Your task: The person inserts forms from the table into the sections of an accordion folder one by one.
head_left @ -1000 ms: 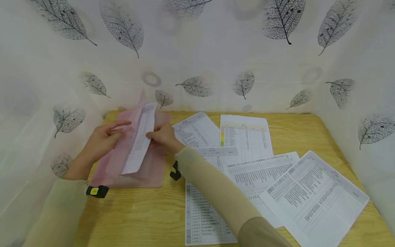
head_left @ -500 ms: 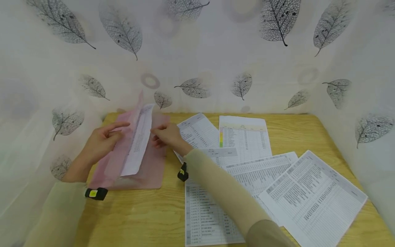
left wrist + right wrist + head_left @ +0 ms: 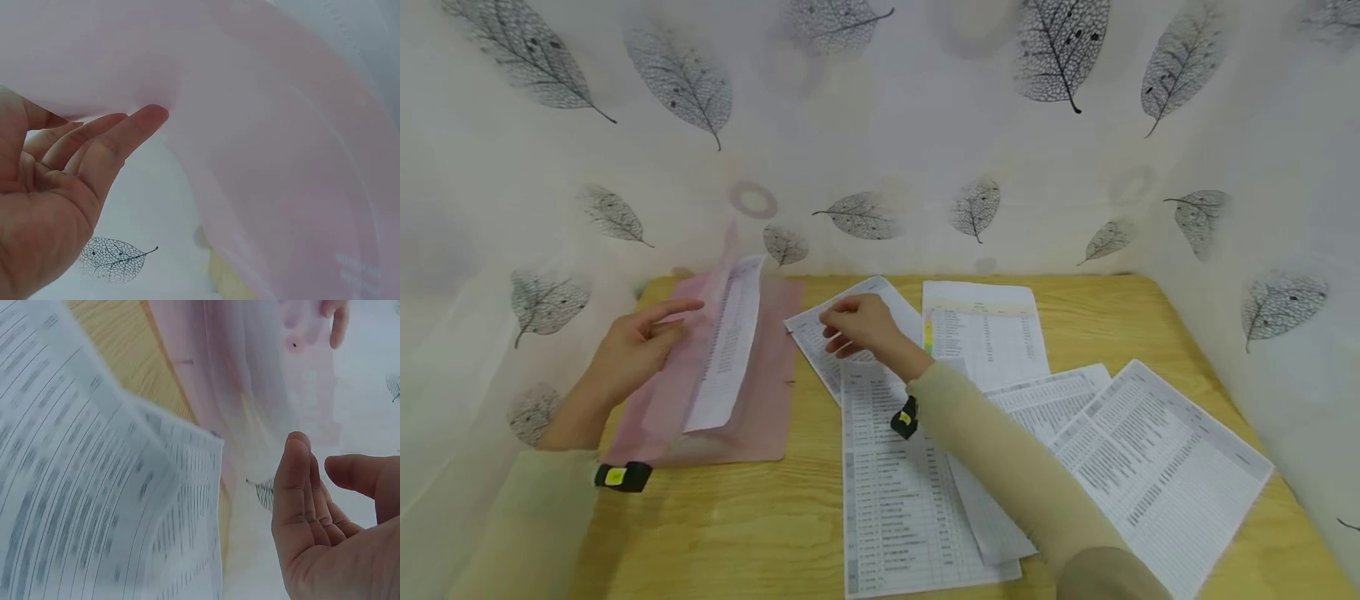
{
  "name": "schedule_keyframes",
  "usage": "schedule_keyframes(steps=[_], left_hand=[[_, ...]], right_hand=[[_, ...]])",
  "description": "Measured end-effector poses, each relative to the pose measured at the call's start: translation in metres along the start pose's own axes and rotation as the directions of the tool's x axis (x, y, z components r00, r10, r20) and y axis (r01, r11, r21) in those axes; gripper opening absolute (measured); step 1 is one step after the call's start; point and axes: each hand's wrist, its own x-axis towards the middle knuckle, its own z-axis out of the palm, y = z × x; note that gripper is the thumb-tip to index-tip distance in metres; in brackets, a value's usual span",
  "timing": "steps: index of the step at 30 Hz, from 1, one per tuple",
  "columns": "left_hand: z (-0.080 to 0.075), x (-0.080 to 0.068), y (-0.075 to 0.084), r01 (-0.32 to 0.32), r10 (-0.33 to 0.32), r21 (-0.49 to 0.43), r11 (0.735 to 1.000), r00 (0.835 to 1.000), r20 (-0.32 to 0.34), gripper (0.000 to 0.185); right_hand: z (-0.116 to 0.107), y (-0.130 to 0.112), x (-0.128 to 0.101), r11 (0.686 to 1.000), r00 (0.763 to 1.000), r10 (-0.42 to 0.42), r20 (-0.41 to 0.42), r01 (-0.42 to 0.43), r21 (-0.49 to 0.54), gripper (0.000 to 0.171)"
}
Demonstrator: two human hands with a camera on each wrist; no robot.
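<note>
Left hand (image 3: 632, 350) props up the cover (image 3: 679, 396) of the pink folder (image 3: 767, 400) with straight fingers, a printed sheet (image 3: 730, 358) leaning inside. Right hand (image 3: 861, 323) hangs above the loose papers (image 3: 895, 483), fingers slack, gripping nothing. Looks like filing, between sheets; the next move probably calls for pinching one paper's edge cleanly.
</note>
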Motion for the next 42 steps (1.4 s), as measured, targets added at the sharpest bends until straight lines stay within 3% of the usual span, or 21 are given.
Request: schedule_keyframes(steps=[10, 23, 35, 39, 42], left_hand=[[0.003, -0.001, -0.003, -0.022, 0.022, -0.012, 1.000, 1.000, 0.004, 0.040], [0.002, -0.001, -0.004, -0.016, 0.016, -0.019, 1.000, 1.000, 0.006, 0.039], [0.002, 0.003, -0.003, -0.037, 0.037, -0.042, 0.998, 0.999, -0.001, 0.037], [0.003, 0.002, -0.004, -0.023, 0.023, -0.042, 0.999, 1.000, 0.012, 0.038], [0.004, 0.002, -0.007, -0.018, 0.018, -0.035, 0.999, 1.000, 0.021, 0.039]], right_hand=[[-0.080, 0.022, -0.037, 0.993, 0.994, 0.033, -0.106, -0.045, -0.107, 0.035], [-0.173, 0.057, -0.096, 0.980, 0.958, 0.126, -0.258, -0.160, -0.117, 0.048], [-0.238, 0.086, -0.162, 0.986, 0.927, 0.129, -0.352, -0.158, -0.056, 0.066], [-0.257, 0.100, -0.184, 0.985, 0.913, 0.151, -0.380, -0.171, -0.020, 0.060], [-0.271, 0.111, -0.201, 0.985, 0.904, 0.173, -0.392, -0.168, 0.048, 0.043]])
